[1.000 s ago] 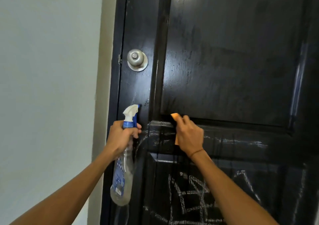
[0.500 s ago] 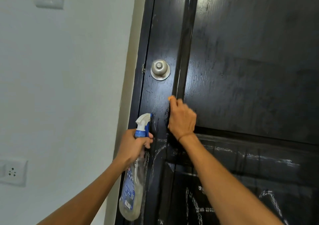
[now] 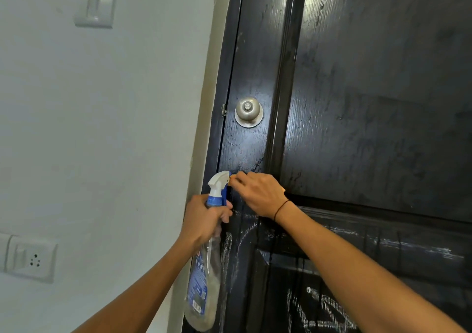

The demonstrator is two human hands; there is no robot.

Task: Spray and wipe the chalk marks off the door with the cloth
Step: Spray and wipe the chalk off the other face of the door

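The black panelled door (image 3: 370,102) fills the right of the view, wet and streaked. White chalk marks (image 3: 319,312) show on its lower panel and fainter ones (image 3: 240,238) run down the left stile. My left hand (image 3: 204,217) grips the neck of a clear spray bottle (image 3: 203,281) with a white and blue trigger head, held just left of the door's edge. My right hand (image 3: 258,192) presses an orange cloth (image 3: 283,189) against the left stile below the knob; only small bits of the cloth show past my fingers and wrist.
A round metal door knob (image 3: 248,111) sits above my right hand. The pale door frame (image 3: 204,128) and a white wall lie to the left, with a light switch (image 3: 95,9) high up and a wall socket (image 3: 32,258) lower down.
My right hand with the cloth has slid left and down along the stile, ending beside the sprayer head. The view has shifted left, and the bottle stays held by my left hand.
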